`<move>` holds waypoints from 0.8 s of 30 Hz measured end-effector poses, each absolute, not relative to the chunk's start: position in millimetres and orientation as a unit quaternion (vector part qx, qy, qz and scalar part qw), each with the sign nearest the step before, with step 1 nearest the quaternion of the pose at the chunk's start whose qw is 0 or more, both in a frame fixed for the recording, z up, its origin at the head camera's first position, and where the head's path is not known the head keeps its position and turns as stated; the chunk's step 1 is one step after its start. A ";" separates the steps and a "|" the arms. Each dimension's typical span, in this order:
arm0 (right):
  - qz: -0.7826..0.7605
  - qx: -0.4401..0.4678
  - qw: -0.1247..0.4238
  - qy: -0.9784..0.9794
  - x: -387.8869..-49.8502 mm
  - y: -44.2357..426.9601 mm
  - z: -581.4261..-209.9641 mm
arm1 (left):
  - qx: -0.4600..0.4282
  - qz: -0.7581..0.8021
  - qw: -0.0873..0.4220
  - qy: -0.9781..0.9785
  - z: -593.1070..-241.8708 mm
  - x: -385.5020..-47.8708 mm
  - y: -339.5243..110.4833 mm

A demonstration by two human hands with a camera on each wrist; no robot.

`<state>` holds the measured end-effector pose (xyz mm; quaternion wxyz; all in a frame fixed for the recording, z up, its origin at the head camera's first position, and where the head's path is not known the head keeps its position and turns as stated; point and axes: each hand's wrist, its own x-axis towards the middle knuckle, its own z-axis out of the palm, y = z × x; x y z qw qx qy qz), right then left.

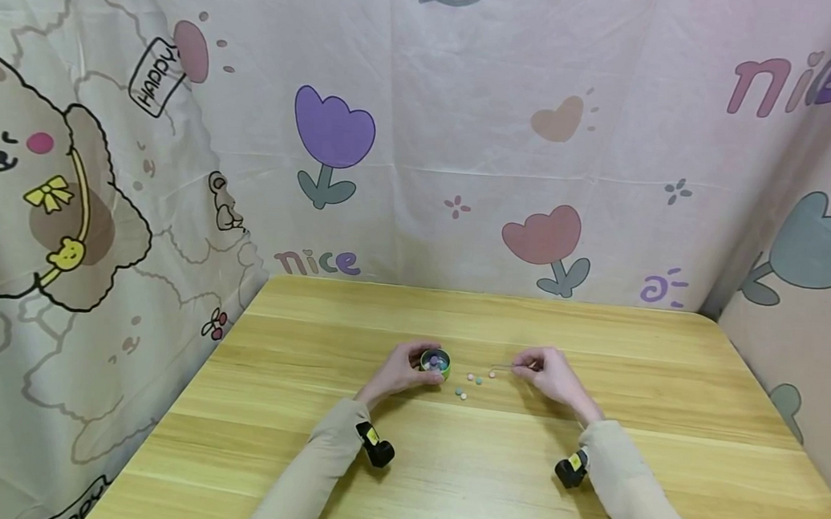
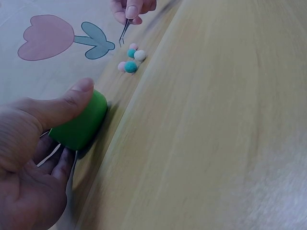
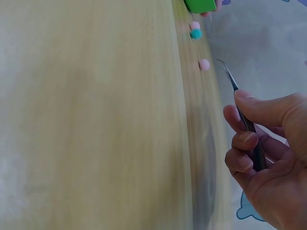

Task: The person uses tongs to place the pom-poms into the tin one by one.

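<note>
My left hand (image 1: pixel 408 369) curls round a small green cup (image 1: pixel 447 369) that stands on the table, its thumb on the near side in the left wrist view (image 2: pixel 38 129). Inside the cup lie several small balls (image 1: pixel 435 362), some of them purple. My right hand (image 1: pixel 548 373) pinches dark metal tweezers (image 3: pixel 245 119) between thumb and fingers, with the bent tips apart and nothing between them. Just by the tips is a pink ball (image 3: pixel 204 64). Between the hands lie more loose balls, among them a teal ball (image 2: pixel 130 66) and a white ball (image 2: pixel 139 55).
The light wooden table (image 1: pixel 296 315) reaches back to a patterned cloth (image 1: pixel 439 132) hanging behind it. More cloth hangs at the left and right sides. A small black camera is strapped at each wrist, over the beige sleeves (image 1: pixel 326 446).
</note>
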<state>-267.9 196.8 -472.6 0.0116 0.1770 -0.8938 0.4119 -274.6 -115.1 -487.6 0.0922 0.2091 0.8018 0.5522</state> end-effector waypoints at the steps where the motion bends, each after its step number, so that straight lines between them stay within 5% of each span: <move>1: 0.412 0.177 0.010 -0.894 -267.9 197.1 -472.4 | 0.208 0.552 0.090 0.803 -488.2 -274.8 -115.2; 24: 0.414 0.178 -0.012 -0.893 -268.4 198.8 -475.1 | 0.211 0.553 0.120 0.797 -461.9 -261.3 -114.5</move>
